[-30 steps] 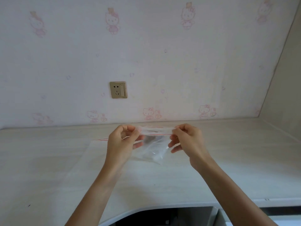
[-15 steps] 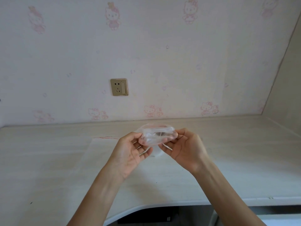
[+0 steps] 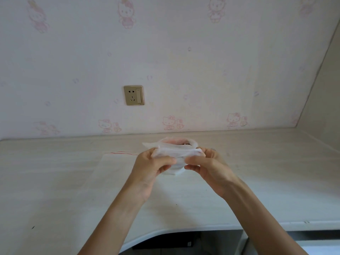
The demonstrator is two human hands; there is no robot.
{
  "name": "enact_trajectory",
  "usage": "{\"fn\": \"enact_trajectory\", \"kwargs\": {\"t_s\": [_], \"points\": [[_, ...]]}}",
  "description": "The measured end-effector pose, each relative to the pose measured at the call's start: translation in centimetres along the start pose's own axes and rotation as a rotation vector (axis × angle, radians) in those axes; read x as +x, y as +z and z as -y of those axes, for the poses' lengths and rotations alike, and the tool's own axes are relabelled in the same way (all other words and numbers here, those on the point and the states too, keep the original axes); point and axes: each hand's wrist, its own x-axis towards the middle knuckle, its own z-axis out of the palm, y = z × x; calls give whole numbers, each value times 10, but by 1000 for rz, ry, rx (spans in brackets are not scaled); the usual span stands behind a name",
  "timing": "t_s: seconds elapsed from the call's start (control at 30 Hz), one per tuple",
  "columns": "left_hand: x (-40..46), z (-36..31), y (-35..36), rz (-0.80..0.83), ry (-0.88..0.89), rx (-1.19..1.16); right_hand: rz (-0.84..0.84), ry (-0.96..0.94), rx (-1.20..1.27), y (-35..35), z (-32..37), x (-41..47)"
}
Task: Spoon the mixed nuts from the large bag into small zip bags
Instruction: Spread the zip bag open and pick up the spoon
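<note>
Counted: 2 hands, 1 small zip bag in them, 1 flat clear sheet or bag on the desk, 1 socket on the wall.

Left hand (image 3: 150,167) and right hand (image 3: 208,167) both pinched the zip bag (image 3: 174,150) at its near rim, thumbs almost meeting at the middle, other fingers curled under. Bag was held above the desk (image 3: 55,190), just past the fingertips, mouth pulled open into a rough oval; something dark showed inside at the far rim, too small to tell what.

Vs 0.5 s earlier: hands were closer together, thumbs had moved in toward each other, and the bag sat bunched up higher over the fingers. Vs 1 s earlier: the bag had hung flat, stretched between hands well apart.

Bag: thin, clear, crinkled plastic. Flat sheet (image 3: 117,173) w/ a red line at its far edge lay on the desk left of the hands. Desk: pale wood-grain, curved front edge. Socket (image 3: 134,95): square, gold-toned, on pink cartoon-cat wallpaper.
</note>
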Motion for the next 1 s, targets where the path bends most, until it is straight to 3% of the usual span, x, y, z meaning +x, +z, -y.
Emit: {"fn": "enact_trajectory", "kwargs": {"t_s": [0.1, 0.33, 0.5, 0.63, 0.77, 0.9, 1.0], "points": [[2, 7, 7, -274, 69, 80, -145, -6, -30, 9, 1, 0], [4, 18, 10, -484, 365, 368, -569, -33, -139, 20, -6, 7], [2, 19, -3, -548, 552, 570, -593, -24, -21, 8, -2, 6], [-1, 22, -4, -521, 599, 659, -624, -45, -137, 4, -1, 5], [-1, 22, -3, -461, 490, 517, -582, -35, -190, 7, -2, 2], [-1, 18, -5, -368, 196, 195, -551, 35, -183, 0, -4, 1], [-2, 10, -9, -237, -60, -172, -490, 125, -80, -7, -4, 0]]}}
